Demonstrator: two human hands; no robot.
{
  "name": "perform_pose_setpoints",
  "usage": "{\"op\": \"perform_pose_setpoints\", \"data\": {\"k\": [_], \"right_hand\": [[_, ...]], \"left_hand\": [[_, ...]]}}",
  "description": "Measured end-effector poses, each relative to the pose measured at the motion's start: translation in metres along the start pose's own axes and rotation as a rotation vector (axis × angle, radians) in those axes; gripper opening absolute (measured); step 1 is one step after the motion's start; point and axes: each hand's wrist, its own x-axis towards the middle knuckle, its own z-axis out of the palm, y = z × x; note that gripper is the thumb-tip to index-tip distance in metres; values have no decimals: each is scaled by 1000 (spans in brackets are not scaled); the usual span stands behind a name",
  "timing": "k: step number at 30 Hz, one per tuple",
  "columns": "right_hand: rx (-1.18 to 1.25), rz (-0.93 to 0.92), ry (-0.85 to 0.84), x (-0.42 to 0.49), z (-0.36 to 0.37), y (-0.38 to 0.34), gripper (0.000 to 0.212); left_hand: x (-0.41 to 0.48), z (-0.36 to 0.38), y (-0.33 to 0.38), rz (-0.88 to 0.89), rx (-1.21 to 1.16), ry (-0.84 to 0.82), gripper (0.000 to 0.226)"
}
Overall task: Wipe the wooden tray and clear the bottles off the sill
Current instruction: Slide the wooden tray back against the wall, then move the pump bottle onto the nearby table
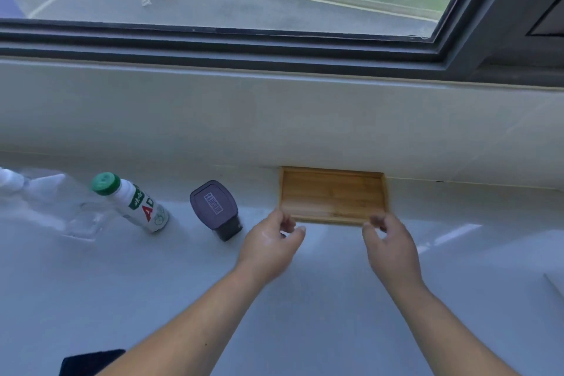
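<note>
A small wooden tray [333, 196] lies flat on the white sill [305, 299], pushed against the back wall. My left hand [270, 246] hovers at the tray's near left corner with its fingers apart and nothing in them. My right hand [390, 246] is at the near right corner, fingers curled and apart, also holding nothing. Left of the tray stands a dark purple flip-top container [218, 210]. Further left stands a white bottle with a green cap [134, 203]. A clear plastic bottle [52, 201] lies at the far left.
A dark blue cloth [88, 362] shows at the bottom edge under my left forearm. A white flat edge [554, 284] pokes in at the right. The window frame [274, 49] runs above the pale back wall.
</note>
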Motion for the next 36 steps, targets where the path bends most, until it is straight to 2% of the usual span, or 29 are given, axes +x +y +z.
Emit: {"op": "perform_pose_setpoints", "data": {"k": [8, 15, 23, 29, 33, 36], "right_hand": [[-75, -79, -215, -99, 66, -49, 17], [-73, -138, -232, -165, 140, -124, 21], [-51, -171, -265, -216, 205, -204, 29], [-43, -169, -320, -219, 234, -240, 44], [-44, -151, -328, -199, 252, -259, 67], [-8, -150, -339, -181, 266, -273, 85]], "left_hand": [[-63, -65, -64, 5, 5, -56, 25], [-93, -181, -157, -45, 20, 57, 30], [-109, -299, -226, -95, 92, 197, 52], [-106, -344, -244, -152, 119, 361, 65], [-91, -364, -242, -196, 115, 524, 90], [-73, -373, -230, -224, 120, 517, 110]]}}
